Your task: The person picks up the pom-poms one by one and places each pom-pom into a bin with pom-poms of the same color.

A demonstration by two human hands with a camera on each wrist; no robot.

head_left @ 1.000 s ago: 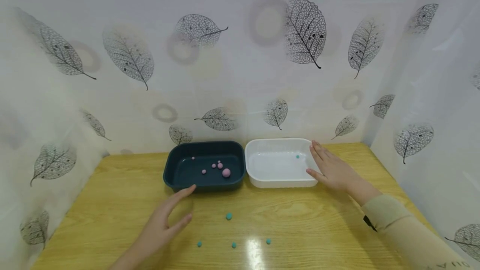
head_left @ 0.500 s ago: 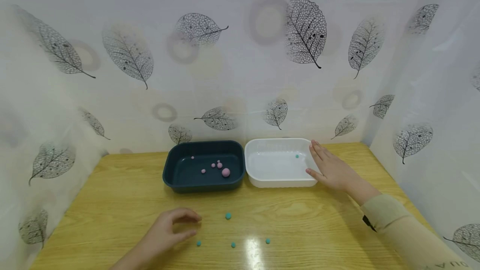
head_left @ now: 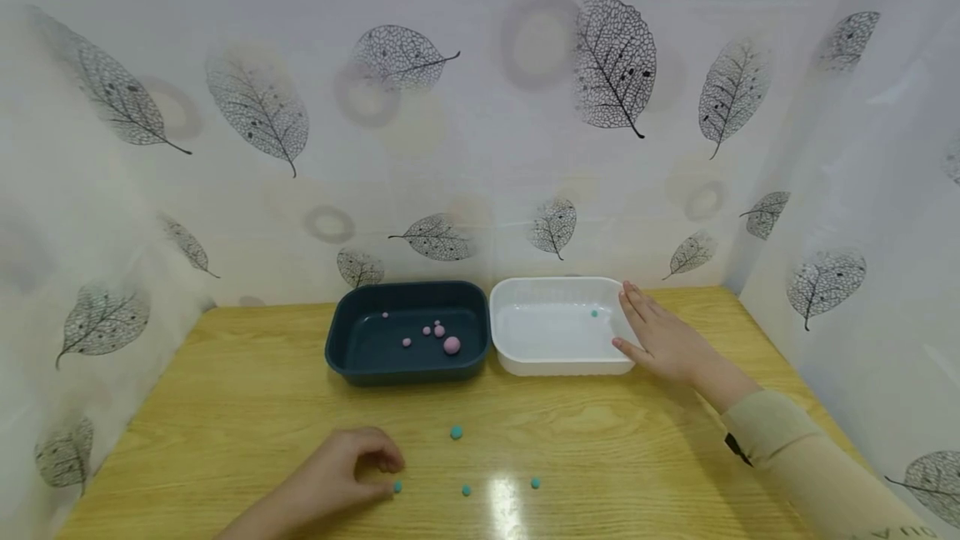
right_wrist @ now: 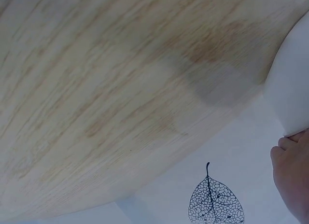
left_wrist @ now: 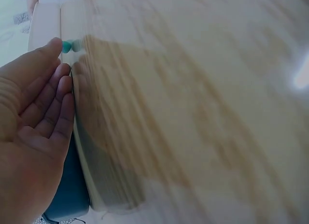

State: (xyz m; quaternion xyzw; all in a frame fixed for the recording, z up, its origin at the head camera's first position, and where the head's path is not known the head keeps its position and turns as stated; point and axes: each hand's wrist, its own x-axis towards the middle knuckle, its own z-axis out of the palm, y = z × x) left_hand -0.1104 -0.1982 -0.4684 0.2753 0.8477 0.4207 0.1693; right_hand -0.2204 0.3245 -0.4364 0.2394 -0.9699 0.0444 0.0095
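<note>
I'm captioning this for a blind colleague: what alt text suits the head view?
A left hand is right at one of four small green balls on a wooden table; the right hand rests against a white tray holding another green ball. Beside it, a dark tray holds six pink balls.

Left grip [head_left: 345,469] and forearm [head_left: 270,511] bare; right grip [head_left: 663,344] bare up to a beige sleeve [head_left: 832,473] with a plain cuff [head_left: 768,422] — slightly darker, a crease or seam across it. A small black piece [head_left: 738,447], indistinct, sits at the cuff's lower edge. Dark letters [head_left: 911,532], partly cut off, mark the sleeve lower down — no clear word readable
</note>
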